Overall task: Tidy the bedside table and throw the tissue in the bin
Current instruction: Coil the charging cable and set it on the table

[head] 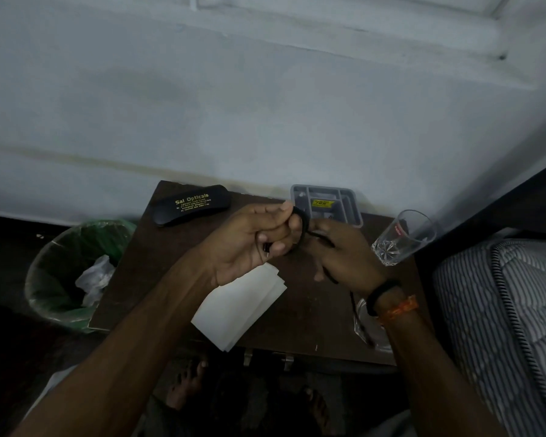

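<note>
Above the dark brown bedside table [300, 313], my left hand [249, 244] pinches a looped black cable [302, 230]. My right hand [344, 257] grips the same cable, whose tail runs down past my wrist towards the table's front right. A folded white tissue [240, 310] lies on the table, partly under my left forearm. A black glasses case [191, 207] with gold lettering rests at the back left. At the back middle stands a grey compartment tray [349, 203]. A clear drinking glass [402, 238] stands at the right edge. The green-lined bin [73, 269] sits on the floor to the left.
A white wall runs behind the table. A striped mattress [501, 304] and a dark bed frame [486, 200] close in on the right. A clear glass dish [364, 323] lies under my right wrist. White crumpled waste is in the bin. My bare feet [186, 386] show below the table's front edge.
</note>
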Motion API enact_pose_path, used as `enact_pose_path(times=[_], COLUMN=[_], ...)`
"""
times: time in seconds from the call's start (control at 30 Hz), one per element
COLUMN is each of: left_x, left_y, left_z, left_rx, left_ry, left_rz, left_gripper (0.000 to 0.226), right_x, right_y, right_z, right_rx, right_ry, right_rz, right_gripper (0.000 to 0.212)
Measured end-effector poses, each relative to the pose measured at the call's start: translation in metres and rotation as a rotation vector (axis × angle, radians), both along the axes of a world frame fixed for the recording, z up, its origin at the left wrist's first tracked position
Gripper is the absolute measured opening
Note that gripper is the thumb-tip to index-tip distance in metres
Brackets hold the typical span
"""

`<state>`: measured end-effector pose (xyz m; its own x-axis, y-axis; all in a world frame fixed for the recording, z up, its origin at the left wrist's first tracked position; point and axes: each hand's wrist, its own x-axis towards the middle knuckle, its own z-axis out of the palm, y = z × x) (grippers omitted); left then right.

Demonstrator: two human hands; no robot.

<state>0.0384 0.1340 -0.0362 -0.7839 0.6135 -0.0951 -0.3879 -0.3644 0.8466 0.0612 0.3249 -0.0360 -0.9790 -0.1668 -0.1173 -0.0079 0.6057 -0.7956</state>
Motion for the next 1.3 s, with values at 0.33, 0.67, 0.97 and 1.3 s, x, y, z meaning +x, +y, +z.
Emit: enact_pose_path(times=[0.33,0.67,0.97,1.3], left_x=[-0.009,-0.015,-0.012,-0.001], left_y=[-0.003,-0.002,0.008,0.019], left_z=[-0.003,-0.011,-0.012,-0.021], left_rx=[0.048,0.298,0.219,-0.432], left_ry=[-0.308,-0.379,-0.174,0.452], left_rz=[0.238,0.409,0.474,0.513], left_gripper=[0.031,0.025,0.030,0.021], right_x=[0.010,0.015,0.016,0.016], right_y=[-0.011,-0.017,-0.030,-0.025], right_z=[-0.001,0.009,-0.006,-0.005], right_rx=[0.269,0.225,0.348,0.339], right_ry=[0.131,0.104,0.084,0.078], right_rz=[0.207,0.193,0.282,0.248], right_gripper=[0.016,0.022,0.012,0.005])
